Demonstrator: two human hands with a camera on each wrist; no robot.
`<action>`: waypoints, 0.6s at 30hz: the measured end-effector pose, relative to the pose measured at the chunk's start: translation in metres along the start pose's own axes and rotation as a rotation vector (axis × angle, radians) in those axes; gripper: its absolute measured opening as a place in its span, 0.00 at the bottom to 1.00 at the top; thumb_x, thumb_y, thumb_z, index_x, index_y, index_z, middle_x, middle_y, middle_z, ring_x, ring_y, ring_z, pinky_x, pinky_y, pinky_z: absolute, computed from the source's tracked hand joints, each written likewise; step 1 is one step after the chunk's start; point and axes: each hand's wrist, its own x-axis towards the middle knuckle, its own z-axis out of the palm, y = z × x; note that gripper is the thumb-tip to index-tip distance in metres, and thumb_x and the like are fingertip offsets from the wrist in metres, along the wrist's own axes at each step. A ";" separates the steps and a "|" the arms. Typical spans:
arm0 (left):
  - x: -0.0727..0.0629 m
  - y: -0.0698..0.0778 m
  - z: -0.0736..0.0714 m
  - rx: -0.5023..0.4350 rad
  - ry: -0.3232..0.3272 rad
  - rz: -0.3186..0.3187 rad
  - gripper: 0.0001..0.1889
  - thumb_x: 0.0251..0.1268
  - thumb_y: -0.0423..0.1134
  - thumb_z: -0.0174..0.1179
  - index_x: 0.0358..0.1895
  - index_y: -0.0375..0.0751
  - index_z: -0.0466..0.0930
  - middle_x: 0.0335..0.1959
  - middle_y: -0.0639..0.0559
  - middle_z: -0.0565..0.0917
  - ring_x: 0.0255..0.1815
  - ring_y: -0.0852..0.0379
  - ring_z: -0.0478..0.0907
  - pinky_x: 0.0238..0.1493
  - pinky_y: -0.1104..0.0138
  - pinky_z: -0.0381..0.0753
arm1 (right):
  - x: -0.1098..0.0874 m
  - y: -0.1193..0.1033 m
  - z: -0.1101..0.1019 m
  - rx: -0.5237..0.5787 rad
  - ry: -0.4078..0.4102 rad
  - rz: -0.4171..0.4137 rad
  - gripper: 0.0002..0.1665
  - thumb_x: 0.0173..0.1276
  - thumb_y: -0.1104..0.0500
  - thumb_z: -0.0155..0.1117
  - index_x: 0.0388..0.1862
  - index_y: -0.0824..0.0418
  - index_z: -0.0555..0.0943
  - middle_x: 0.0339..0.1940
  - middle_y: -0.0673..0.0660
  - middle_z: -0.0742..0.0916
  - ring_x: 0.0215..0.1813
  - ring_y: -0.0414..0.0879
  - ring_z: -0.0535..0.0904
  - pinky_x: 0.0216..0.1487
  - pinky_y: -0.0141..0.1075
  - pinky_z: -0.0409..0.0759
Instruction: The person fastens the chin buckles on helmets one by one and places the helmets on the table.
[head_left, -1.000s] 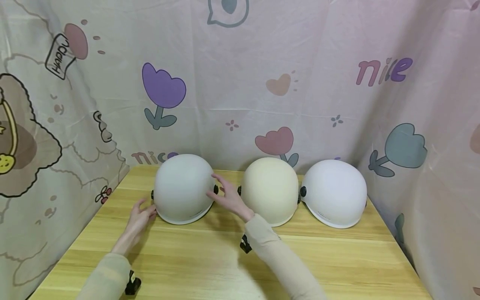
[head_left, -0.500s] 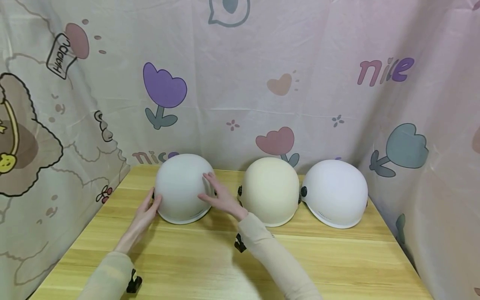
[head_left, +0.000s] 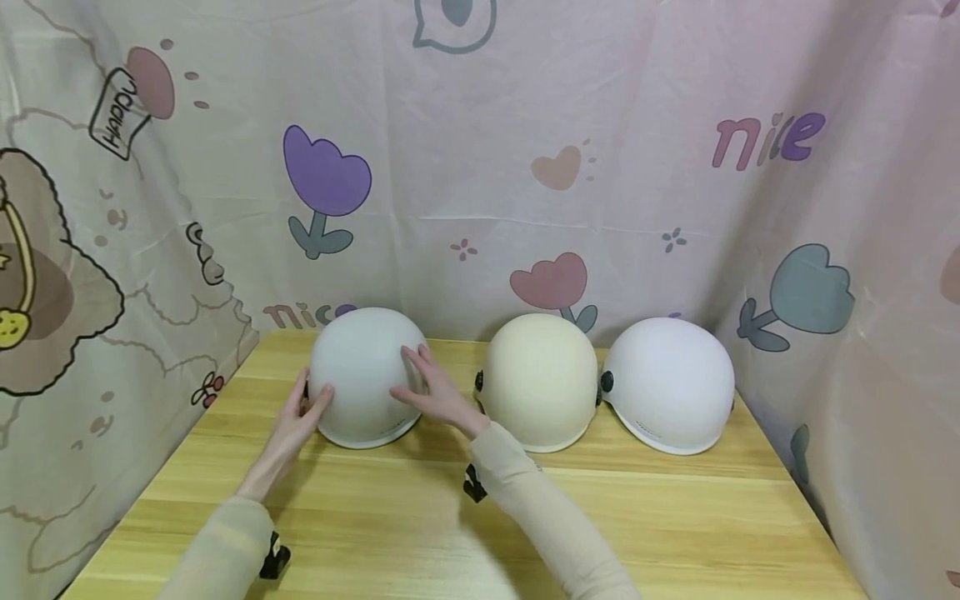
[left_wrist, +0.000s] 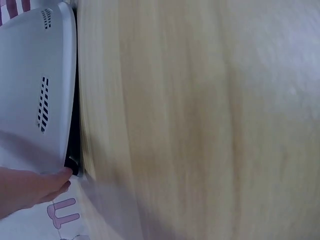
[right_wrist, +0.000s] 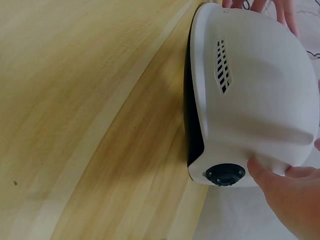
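Observation:
A light grey helmet (head_left: 363, 367) rests dome-up on the wooden table at the left. My left hand (head_left: 297, 421) touches its left side, thumb towards the front. In the left wrist view, fingertips of that hand (left_wrist: 32, 190) meet the lower rim near a dark part. On the right side of the shell rests my right hand (head_left: 438, 396), fingers spread. The right wrist view has its thumb (right_wrist: 262, 172) on the shell beside a round black knob (right_wrist: 226, 174). Fingers of the left hand (right_wrist: 287, 12) show at the helmet's far side there.
A cream helmet (head_left: 540, 383) stands to the right of the grey one, with a gap between. Close beside it is a white helmet (head_left: 671, 387). The patterned curtain (head_left: 465, 150) hangs behind and along both sides of the wooden table (head_left: 420, 533).
My left hand has moved up and right onto the grey helmet's left side. My right hand has shifted left onto its shell. The helmet shows little or no movement.

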 end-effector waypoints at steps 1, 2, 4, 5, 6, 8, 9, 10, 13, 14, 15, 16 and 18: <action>0.000 0.000 0.000 0.004 0.000 0.000 0.47 0.77 0.64 0.45 0.80 0.59 0.20 0.83 0.39 0.29 0.82 0.28 0.42 0.79 0.36 0.51 | 0.000 0.000 0.001 0.000 -0.003 0.004 0.44 0.74 0.49 0.61 0.83 0.52 0.54 0.85 0.65 0.50 0.85 0.61 0.48 0.81 0.60 0.57; 0.000 0.001 0.001 0.003 0.001 -0.003 0.47 0.76 0.64 0.45 0.80 0.58 0.20 0.83 0.39 0.29 0.82 0.28 0.41 0.79 0.36 0.51 | 0.000 0.000 0.001 0.000 -0.004 0.009 0.44 0.74 0.48 0.62 0.83 0.52 0.54 0.85 0.65 0.50 0.85 0.61 0.48 0.81 0.60 0.57; 0.001 0.001 0.001 -0.001 0.004 -0.010 0.48 0.75 0.64 0.47 0.80 0.59 0.21 0.83 0.40 0.29 0.82 0.28 0.39 0.78 0.35 0.49 | 0.000 -0.001 0.002 -0.002 -0.005 0.019 0.45 0.73 0.48 0.63 0.83 0.52 0.55 0.85 0.65 0.50 0.85 0.60 0.47 0.81 0.60 0.56; 0.001 0.000 0.001 -0.009 0.005 -0.013 0.48 0.75 0.64 0.47 0.81 0.59 0.21 0.83 0.42 0.27 0.82 0.28 0.38 0.78 0.35 0.49 | 0.000 -0.001 0.002 -0.006 -0.006 0.023 0.45 0.73 0.48 0.63 0.83 0.51 0.55 0.85 0.64 0.49 0.85 0.60 0.47 0.81 0.61 0.55; 0.001 0.000 0.000 -0.033 0.002 -0.015 0.48 0.75 0.64 0.47 0.81 0.60 0.22 0.83 0.42 0.27 0.82 0.28 0.37 0.79 0.35 0.49 | 0.000 -0.001 0.003 -0.008 -0.006 0.028 0.46 0.72 0.47 0.64 0.83 0.50 0.54 0.85 0.64 0.49 0.85 0.60 0.46 0.81 0.61 0.55; 0.001 0.000 0.000 -0.120 -0.002 -0.026 0.46 0.76 0.62 0.47 0.81 0.61 0.24 0.84 0.42 0.26 0.83 0.30 0.36 0.80 0.37 0.48 | -0.001 -0.002 0.004 -0.009 -0.006 0.038 0.47 0.72 0.47 0.64 0.83 0.49 0.53 0.85 0.63 0.49 0.85 0.60 0.45 0.81 0.62 0.54; 0.001 -0.001 -0.001 -0.170 -0.005 -0.036 0.45 0.76 0.62 0.47 0.82 0.61 0.25 0.84 0.42 0.27 0.83 0.31 0.36 0.80 0.36 0.48 | -0.002 -0.002 0.004 -0.006 -0.005 0.044 0.48 0.72 0.46 0.64 0.83 0.49 0.53 0.85 0.63 0.49 0.85 0.61 0.45 0.81 0.63 0.54; 0.001 -0.001 -0.002 -0.231 -0.011 -0.049 0.44 0.77 0.61 0.48 0.82 0.61 0.26 0.84 0.42 0.31 0.83 0.33 0.40 0.80 0.37 0.48 | -0.003 -0.002 0.004 -0.007 -0.005 0.049 0.48 0.71 0.46 0.64 0.83 0.48 0.52 0.85 0.62 0.48 0.85 0.61 0.45 0.80 0.64 0.54; 0.002 -0.001 -0.004 -0.422 -0.031 -0.084 0.41 0.78 0.57 0.48 0.82 0.62 0.30 0.82 0.46 0.37 0.84 0.39 0.40 0.79 0.35 0.46 | -0.005 -0.003 0.005 -0.007 0.003 0.058 0.49 0.71 0.45 0.65 0.84 0.47 0.51 0.85 0.63 0.49 0.85 0.63 0.45 0.79 0.65 0.55; 0.002 -0.001 -0.005 -0.462 -0.036 -0.095 0.41 0.78 0.57 0.48 0.82 0.62 0.32 0.82 0.47 0.37 0.84 0.41 0.40 0.79 0.34 0.46 | -0.006 -0.004 0.005 -0.009 0.004 0.062 0.50 0.70 0.44 0.65 0.84 0.47 0.51 0.85 0.63 0.49 0.85 0.63 0.45 0.79 0.65 0.56; 0.002 -0.001 -0.006 -0.486 -0.038 -0.103 0.41 0.78 0.56 0.48 0.83 0.63 0.32 0.83 0.47 0.37 0.84 0.41 0.39 0.78 0.33 0.46 | -0.007 -0.004 0.005 -0.010 0.006 0.065 0.50 0.70 0.44 0.65 0.84 0.46 0.51 0.85 0.63 0.49 0.84 0.64 0.46 0.79 0.65 0.56; 0.001 0.000 -0.006 -0.506 -0.042 -0.107 0.41 0.78 0.55 0.49 0.82 0.63 0.32 0.83 0.47 0.36 0.84 0.42 0.39 0.78 0.33 0.46 | -0.007 -0.004 0.005 -0.014 0.007 0.066 0.51 0.70 0.44 0.66 0.84 0.46 0.51 0.85 0.63 0.49 0.84 0.64 0.46 0.79 0.65 0.57; 0.000 0.001 -0.005 -0.502 -0.037 -0.108 0.41 0.78 0.54 0.50 0.82 0.63 0.33 0.84 0.47 0.27 0.85 0.40 0.33 0.77 0.32 0.47 | -0.008 -0.004 0.005 -0.013 0.009 0.072 0.51 0.69 0.44 0.66 0.84 0.45 0.50 0.85 0.64 0.49 0.84 0.64 0.46 0.78 0.65 0.58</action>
